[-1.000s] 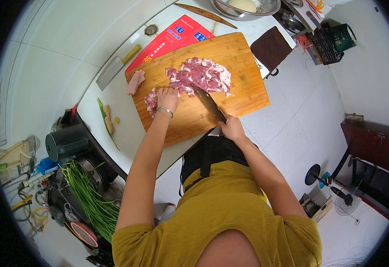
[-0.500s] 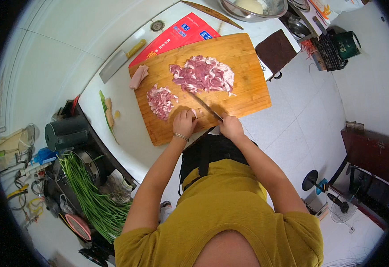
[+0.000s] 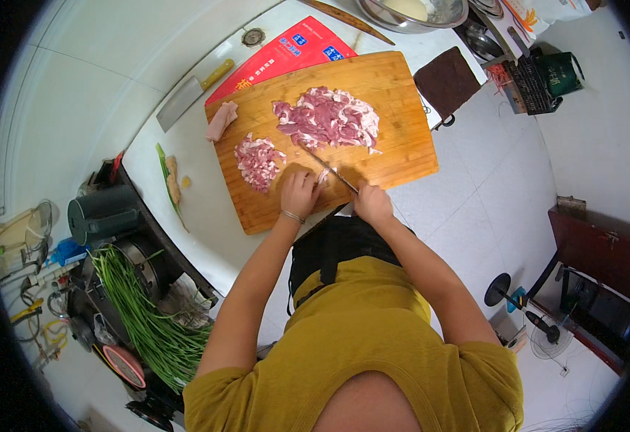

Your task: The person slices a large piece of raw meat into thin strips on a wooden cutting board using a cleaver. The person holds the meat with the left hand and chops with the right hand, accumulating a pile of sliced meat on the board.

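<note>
On the wooden cutting board (image 3: 401, 93) my right hand (image 3: 374, 204) is closed round the handle of a kitchen knife (image 3: 340, 178), its blade slanting up and left across the board. My left hand (image 3: 300, 193) rests near the board's front edge, fingers curled down on a small strip of raw meat (image 3: 323, 175) beside the blade. Part of that strip is hidden by the fingers. Left of the knife tip lies a small heap of diced meat (image 3: 258, 163). Beyond the tip spreads a larger heap of sliced meat (image 3: 329, 119). A pale chunk of meat (image 3: 221, 121) sits at the board's left edge.
A cleaver (image 3: 185, 101) lies on the white counter (image 3: 217, 255), near a red packet (image 3: 286, 54) partly under the board. Ginger (image 3: 173, 178) and green onion are at left. A metal bowl (image 3: 441, 18) holding dough stands at the back. Long green stalks (image 3: 142, 317) lie lower left.
The knife blade has shifted slightly at the strip, and more of the cut meat shows beside it. My left fingers have moved a little up and left. The heaps stay as they were.
</note>
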Motion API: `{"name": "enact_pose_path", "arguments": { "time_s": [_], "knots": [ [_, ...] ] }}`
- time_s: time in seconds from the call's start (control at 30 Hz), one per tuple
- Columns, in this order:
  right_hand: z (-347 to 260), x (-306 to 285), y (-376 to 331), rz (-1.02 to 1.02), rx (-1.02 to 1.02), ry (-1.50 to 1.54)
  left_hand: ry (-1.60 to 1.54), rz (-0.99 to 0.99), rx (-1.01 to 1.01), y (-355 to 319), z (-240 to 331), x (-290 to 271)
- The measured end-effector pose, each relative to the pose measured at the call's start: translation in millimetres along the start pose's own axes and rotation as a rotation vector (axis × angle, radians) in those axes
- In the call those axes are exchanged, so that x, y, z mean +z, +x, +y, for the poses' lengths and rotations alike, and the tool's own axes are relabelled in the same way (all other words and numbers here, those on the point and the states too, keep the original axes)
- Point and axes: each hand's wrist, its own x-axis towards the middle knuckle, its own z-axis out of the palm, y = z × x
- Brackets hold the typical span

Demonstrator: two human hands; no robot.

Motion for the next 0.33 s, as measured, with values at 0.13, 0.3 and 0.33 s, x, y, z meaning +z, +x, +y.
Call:
{"name": "enact_pose_path", "arguments": {
  "time_s": [0.13,0.3,0.33],
  "knots": [
    [-8,3,0,-0.040,-0.027,-0.053,-0.010,0.026,0.186,-10,-3,20],
    [-13,14,11,-0.111,-0.046,-0.135,-0.027,0.045,0.195,-8,-10,36],
    [-18,15,16,-0.148,-0.027,-0.130,-0.028,0.043,0.189,-10,-9,36]
  ]
}}
